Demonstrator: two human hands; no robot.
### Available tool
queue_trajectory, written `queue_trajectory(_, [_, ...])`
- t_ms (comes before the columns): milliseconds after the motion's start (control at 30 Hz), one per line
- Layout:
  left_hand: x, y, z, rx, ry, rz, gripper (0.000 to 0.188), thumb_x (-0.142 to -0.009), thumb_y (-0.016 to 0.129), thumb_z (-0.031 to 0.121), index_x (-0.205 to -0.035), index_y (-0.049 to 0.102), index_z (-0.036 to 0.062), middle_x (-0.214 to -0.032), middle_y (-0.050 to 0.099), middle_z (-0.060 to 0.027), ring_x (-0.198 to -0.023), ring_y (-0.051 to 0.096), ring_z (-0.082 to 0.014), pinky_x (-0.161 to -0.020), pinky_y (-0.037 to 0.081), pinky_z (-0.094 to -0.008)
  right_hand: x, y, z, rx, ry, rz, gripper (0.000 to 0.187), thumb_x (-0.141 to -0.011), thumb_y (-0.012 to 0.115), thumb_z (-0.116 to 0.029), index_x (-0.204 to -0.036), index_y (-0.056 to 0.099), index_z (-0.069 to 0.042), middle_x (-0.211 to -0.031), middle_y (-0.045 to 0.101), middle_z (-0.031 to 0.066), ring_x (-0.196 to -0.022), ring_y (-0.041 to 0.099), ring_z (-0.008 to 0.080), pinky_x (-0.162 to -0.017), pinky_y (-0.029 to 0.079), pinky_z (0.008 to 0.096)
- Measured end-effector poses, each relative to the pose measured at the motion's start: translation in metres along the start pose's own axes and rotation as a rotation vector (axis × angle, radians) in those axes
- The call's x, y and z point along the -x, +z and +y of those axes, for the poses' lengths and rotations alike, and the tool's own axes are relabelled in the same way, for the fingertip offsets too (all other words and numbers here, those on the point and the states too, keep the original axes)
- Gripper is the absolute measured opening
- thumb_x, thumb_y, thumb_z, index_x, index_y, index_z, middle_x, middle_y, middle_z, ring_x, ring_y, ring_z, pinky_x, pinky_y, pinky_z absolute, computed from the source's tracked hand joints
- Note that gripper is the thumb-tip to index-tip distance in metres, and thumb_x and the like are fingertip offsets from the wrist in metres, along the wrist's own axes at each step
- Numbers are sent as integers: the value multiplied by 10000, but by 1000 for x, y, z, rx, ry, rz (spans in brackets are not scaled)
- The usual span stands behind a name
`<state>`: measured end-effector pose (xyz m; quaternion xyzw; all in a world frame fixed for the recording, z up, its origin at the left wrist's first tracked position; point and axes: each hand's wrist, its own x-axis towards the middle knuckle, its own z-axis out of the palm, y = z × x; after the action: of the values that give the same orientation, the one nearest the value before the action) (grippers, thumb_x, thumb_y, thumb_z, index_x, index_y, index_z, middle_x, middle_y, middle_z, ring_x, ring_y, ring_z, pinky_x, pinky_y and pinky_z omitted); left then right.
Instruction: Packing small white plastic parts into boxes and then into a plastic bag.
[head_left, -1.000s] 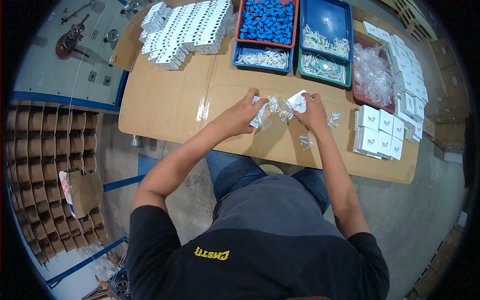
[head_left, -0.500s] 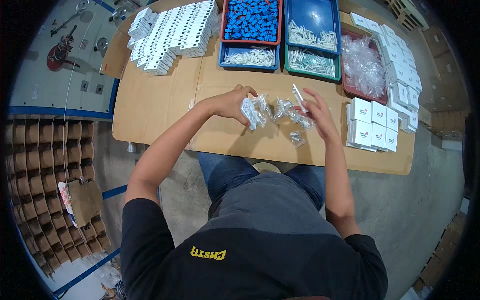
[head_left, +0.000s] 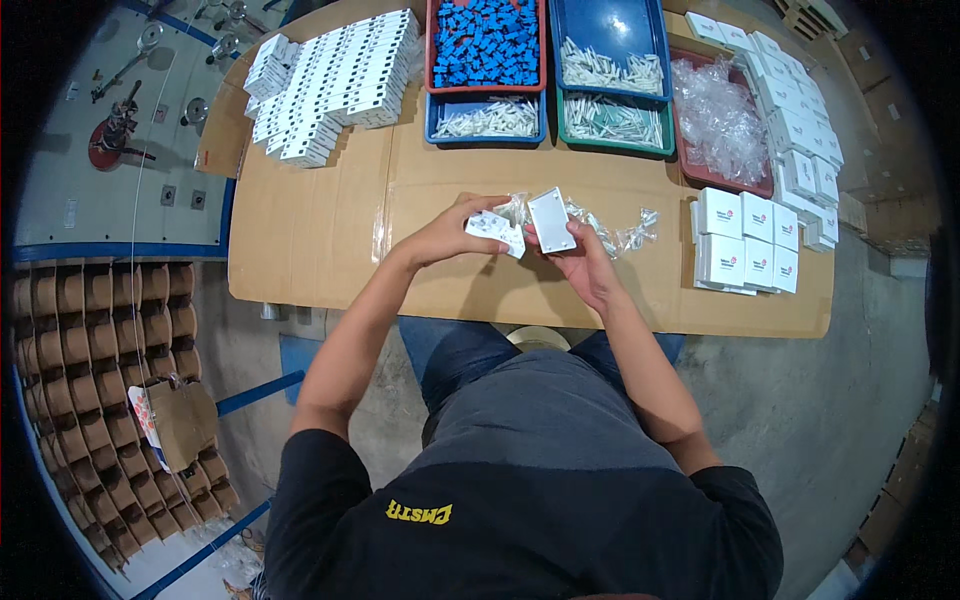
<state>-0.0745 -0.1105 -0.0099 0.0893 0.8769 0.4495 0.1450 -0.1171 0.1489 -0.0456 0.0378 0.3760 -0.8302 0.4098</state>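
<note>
My left hand (head_left: 447,238) is closed around a white plastic housing (head_left: 495,231), whose uneven, open-looking side faces up. Close beside it, my right hand (head_left: 588,268) grips a flat white rectangular cover (head_left: 551,222) by its lower right edge and tilts it upright. The two white pieces are near each other above the cardboard-covered table (head_left: 430,290); a narrow gap shows between them. Behind and right of my hands lie small clear bags with metal-looking pieces inside (head_left: 632,234). Another clear bag (head_left: 517,208) is partly hidden behind the housing and cover.
White units (head_left: 345,85) stand in rows at the far left. Trays hold blue parts (head_left: 487,42), white plugs (head_left: 490,118) and more white pieces (head_left: 615,120). A red tray (head_left: 725,180) carries clear plastic bags. White boxes (head_left: 745,240) are stacked at the right.
My right hand has moved left toward my left hand, and the cover has turned from edge-on to show its broad face. The housing has tipped in my left hand.
</note>
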Motion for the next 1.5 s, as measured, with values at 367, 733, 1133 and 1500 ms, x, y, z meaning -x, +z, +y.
queue_trajectory(367, [25, 44, 4, 1360, -85, 389, 521, -836, 713, -56, -1276, 453, 45, -1225, 598, -137, -1191, 563, -202, -1043, 454, -333, 20, 20, -20, -255, 25, -261, 696, -926, 498, -389, -1532, 297, -114, -1425, 451, 323, -1198, 560, 498, -1005, 501, 554])
queue_trajectory(733, [36, 37, -1, 721, 30, 547, 535, -754, 830, 7, -1186, 518, 54, -1347, 557, -149, -1211, 555, -189, -989, 498, -327, 26, 31, -20, -522, 54, -270, 666, -970, 471, -467, -1509, 339, -99, -1411, 427, 373, -1164, 592, 461, -984, 524, 524])
queue_trajectory(1133, [35, 56, 47, 1719, -155, 255, 666, -1027, 328, 592, -1498, 397, 126, -1417, 530, -119, -1297, 520, -283, -1038, 451, -475, 42, 68, -43, 1183, -578, -158, 768, -767, 835, -237, -1430, 475, -93, -1304, 579, 134, -1172, 586, 284, -1002, 458, 412])
queue_trajectory(1500, [31, 67, 62, 1723, -259, 208, 612, -1017, 340, 618, -1352, 532, 142, -1184, 660, -54, -1076, 645, -211, -877, 547, -373, 38, 73, -38, 1359, -689, -276, 675, -723, 844, -218, -1352, 610, -150, -1408, 526, 140, -1252, 550, 336, -1036, 456, 409])
